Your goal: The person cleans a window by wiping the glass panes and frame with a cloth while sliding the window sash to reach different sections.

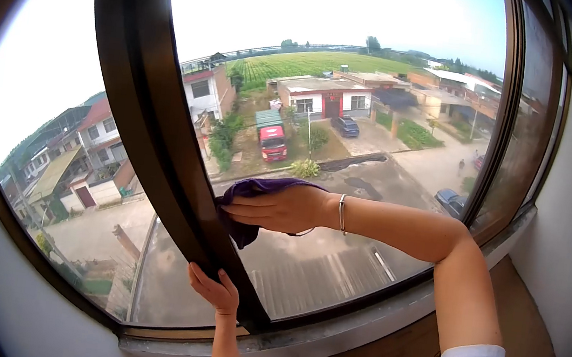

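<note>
Purple fabric cloth (248,188), held in the right hand (281,210), fingers together, meets the dark-brown metal window upright (165,122); nearer, the left hand (218,292), thumb spread, touches it. Wiping seems underway; what remains is unclear.

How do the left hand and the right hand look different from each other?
The right hand holds a purple cloth; the left hand holds no cloth. The right hand's fingers point sideways; the left hand's slant upward. A bracelet circles the right wrist; the left wrist shows none. Both hands are at the dark window frame.
</note>
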The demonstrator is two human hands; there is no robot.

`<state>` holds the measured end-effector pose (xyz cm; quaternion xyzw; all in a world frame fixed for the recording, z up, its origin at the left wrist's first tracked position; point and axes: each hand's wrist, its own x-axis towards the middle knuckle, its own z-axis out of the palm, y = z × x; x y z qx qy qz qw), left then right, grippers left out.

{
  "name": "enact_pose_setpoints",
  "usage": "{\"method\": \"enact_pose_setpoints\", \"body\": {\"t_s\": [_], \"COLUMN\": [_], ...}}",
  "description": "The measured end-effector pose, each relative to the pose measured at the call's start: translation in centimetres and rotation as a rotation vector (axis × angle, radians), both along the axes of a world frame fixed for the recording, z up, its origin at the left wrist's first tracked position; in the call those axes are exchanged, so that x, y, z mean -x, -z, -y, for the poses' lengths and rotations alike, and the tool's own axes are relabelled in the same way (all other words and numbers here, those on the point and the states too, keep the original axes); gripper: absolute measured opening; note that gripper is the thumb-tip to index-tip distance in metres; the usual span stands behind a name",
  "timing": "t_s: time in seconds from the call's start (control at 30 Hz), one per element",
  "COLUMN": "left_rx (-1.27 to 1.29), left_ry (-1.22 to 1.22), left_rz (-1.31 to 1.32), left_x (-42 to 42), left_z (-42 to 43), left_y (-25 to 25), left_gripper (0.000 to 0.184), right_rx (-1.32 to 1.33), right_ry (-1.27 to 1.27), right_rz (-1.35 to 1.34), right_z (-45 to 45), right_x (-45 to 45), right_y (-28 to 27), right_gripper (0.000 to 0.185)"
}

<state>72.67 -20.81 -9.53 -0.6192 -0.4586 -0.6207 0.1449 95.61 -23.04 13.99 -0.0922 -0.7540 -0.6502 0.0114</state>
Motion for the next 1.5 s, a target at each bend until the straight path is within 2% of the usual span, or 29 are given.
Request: {"method": "enact_pose_setpoints", "body": {"t_s": [0.1,0.2,0.23,0.33,0.37,0.43,0.5,0.57,0.63,0.67,0.7,0.73,0.77,0.93,1.0,1.03,1.07,1.1,1.17,1.2,1.3,1.33,1.37,1.43,1.47,1.5], "left_rx": [-0.103,-0.159,-0.162,-0.191,-0.180,-0.168,-0.148,-0.129,-0.124,-0.107,-0.118,-0.110,-0.100,-0.119,-0.145,-0.136,-0.126,-0.128,-0.083,-0.083,-0.100,-0.122,-0.100,-0.073,-0.079,-0.102], "left_ry": [-0.063,-0.116,-0.149,-0.230,-0.216,-0.221,-0.219,-0.226,-0.235,-0.237,-0.240,-0.238,-0.237,-0.230,-0.219,-0.215,-0.210,-0.203,-0.237,-0.227,-0.310,-0.350,-0.347,-0.370,-0.385,-0.392], "left_rz": [0.013,0.070,0.062,0.001,-0.004,-0.007,-0.008,0.043,0.045,0.038,0.041,0.044,0.049,0.026,0.025,0.029,0.031,0.030,0.007,-0.004,-0.038,-0.086,-0.074,-0.067,-0.065,-0.080], "left_x": [-1.2,-2.5,-2.4,-1.9,-1.7,-1.2,-1.2,-1.5,-1.4,-1.3,-1.3,-1.3,-1.3,-1.5,-1.6,-1.4,-1.3,-1.2,-0.8,-0.7,-0.4,-0.2,-0.1,-0.4,-0.1,-0.2], "left_z": [0.6,1.0,0.7,-0.8,-1.2,-1.6,-1.6,-1.7,-1.9,-1.8,-1.9,-1.9,-1.9,-1.6,-2.0,-1.9,-1.9,-2.0,-1.8,-1.7,-2.1,-2.1,-2.1,-1.7,-2.0,-2.0], "left_y": [-1.7,-4.8,-5.3,-5.1,-4.8,-4.7,-4.7,-5.1,-5.1,-5.0,-4.9,-4.7,-4.6,-4.5,-4.7,-4.4,-4.2,-4.2,-4.1,-4.1,-3.8,-3.6,-3.5,-3.6,-3.4,-3.8], "left_gripper": [0.064,0.063,0.064,0.064,0.066,0.066,0.066,0.068,0.068,0.068,0.068,0.068,0.068,0.066,0.066,0.065,0.064,0.064,0.065,0.065,0.064,0.063,0.063,0.063,0.063,0.063], "right_rx": [0.081,0.110,0.107,-0.219,-0.329,-0.302,-0.396,-0.541,-0.676,-0.710,-0.760,-0.608,-0.594,-0.397,-0.343,-0.109,-0.506,-0.132,-0.068,-0.031,0.096,-0.085,-0.138,-0.307,-0.297,-0.174], "right_ry": [-0.121,-0.236,-0.178,-0.266,-0.395,-0.370,-0.348,-0.166,0.040,0.081,0.020,0.048,-0.037,-0.339,-0.419,-0.563,-0.514,-0.380,-0.453,-0.472,-0.383,-0.417,-0.533,-0.454,-0.446,-0.390], "right_rz": [-0.238,-0.627,-0.725,-0.893,-0.883,-1.052,-1.382,-1.711,-1.866,-1.867,-1.808,-1.844,-1.706,-1.229,-1.059,-1.066,-0.635,-0.818,-0.665,-0.641,-0.601,-0.624,-0.716,-0.775,-0.858,-0.917], "right_z": [-0.3,0.5,1.5,1.7,2.3,4.7,6.7,7.4,8.0,7.5,6.7,6.2,5.5,1.9,0.3,-0.9,-3.7,-2.2,-5.0,-4.7,-4.0,-3.9,-4.5,-2.5,-1.5,0.5], "right_x": [-1.3,-4.8,-7.1,-17.8,-21.6,-28.5,-35.7,-44.7,-48.9,-49.1,-48.3,-46.9,-43.8,-20.2,-11.4,-8.1,-6.3,-2.6,1.2,1.9,-0.8,-2.5,-4.1,-9.6,-12.4,-15.0], "right_y": [-3.4,-11.4,-14.3,-20.2,-21.8,-22.1,-20.9,-19.1,-18.8,-19.5,-21.1,-23.3,-25.5,-33.3,-33.0,-31.5,-31.7,-28.2,-23.4,-22.0,-23.5,-24.1,-25.2,-27.4,-27.6,-28.5], "right_gripper": [0.034,0.037,0.042,0.041,0.033,0.037,0.028,0.036,0.046,0.052,0.059,0.066,0.065,0.036,0.025,0.023,0.026,0.027,0.033,0.034,0.034,0.033,0.032,0.032,0.032,0.032]}}
